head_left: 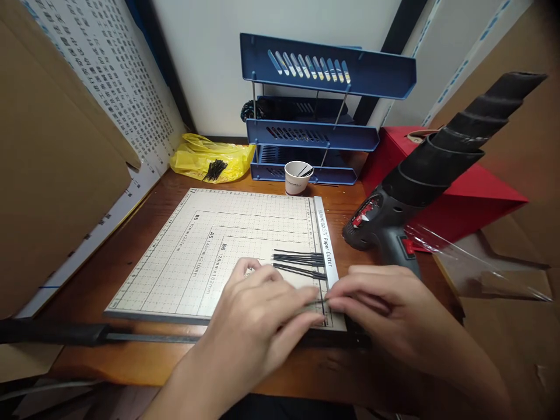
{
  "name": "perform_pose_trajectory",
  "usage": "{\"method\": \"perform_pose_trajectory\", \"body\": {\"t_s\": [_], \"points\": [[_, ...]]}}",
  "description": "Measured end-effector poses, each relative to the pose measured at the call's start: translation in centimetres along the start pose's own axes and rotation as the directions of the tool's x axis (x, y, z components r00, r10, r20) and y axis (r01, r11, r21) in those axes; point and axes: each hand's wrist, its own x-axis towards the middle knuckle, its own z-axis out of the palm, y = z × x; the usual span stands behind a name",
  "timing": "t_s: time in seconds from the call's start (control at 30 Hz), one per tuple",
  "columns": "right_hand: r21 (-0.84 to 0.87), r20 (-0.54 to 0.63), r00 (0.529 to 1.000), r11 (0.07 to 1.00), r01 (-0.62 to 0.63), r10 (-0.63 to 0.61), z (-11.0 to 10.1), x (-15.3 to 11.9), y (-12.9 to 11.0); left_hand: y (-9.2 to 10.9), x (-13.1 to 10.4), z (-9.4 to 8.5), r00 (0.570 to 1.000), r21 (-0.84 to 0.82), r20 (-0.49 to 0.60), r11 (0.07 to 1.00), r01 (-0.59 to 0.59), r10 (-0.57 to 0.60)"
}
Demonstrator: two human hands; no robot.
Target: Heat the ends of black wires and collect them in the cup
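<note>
My left hand [262,309] is over the lower right part of a cream paper cutter board [175,251], thumb and forefinger close together. Close by on its right, my right hand [385,303] has thumb and forefinger pinched at the lower end of the cutter's metal strip [326,239]. Something thin and dark shows between the two sets of fingertips, too small and blurred to name. Several thin black strips [300,258] lie side by side on the board, their right ends at the metal strip, just above my fingers.
A paper cup [297,179] with dark pieces stands behind the board, before a blue tiered rack [310,134]. Left of it lies a yellow bag [188,157] with black pieces [216,170]. A heat gun [394,192] and red box [476,204] are at right; the cutter's handle [56,332] lies front left.
</note>
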Motion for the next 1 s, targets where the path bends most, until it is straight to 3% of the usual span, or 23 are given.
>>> {"method": "perform_pose_trajectory", "body": {"t_s": [0.13, 0.27, 0.67, 0.8, 1.0], "points": [[-0.088, -0.167, 0.978, 0.986, -0.143, 0.127, 0.4, 0.8, 1.1, -0.7, -0.2, 0.7, 0.992, 0.15, -0.09, 0.983, 0.105, -0.093], [-0.157, -0.159, 0.967, 0.962, -0.225, 0.2, 1.3, 1.2, 2.2, -0.6, -0.5, 1.1, 0.988, 0.265, -0.12, 0.955, 0.129, -0.1], [-0.133, -0.14, 0.94, 0.934, -0.331, 0.312, 1.9, 1.3, 2.6, 0.3, -1.1, 2.7, 0.984, 0.352, 0.147, 0.935, 0.04, -0.098], [-0.137, -0.257, 0.931, 0.943, -0.303, 0.261, 1.9, 1.2, 2.2, 0.2, -1.2, 2.9, 0.981, 0.361, 0.158, 0.931, 0.048, -0.112], [0.005, -0.426, 0.862, 0.953, -0.302, 0.276, 2.9, 1.2, 2.3, 0.4, -1.3, 3.3, 0.982, 0.353, 0.157, 0.935, 0.043, -0.104]]}}
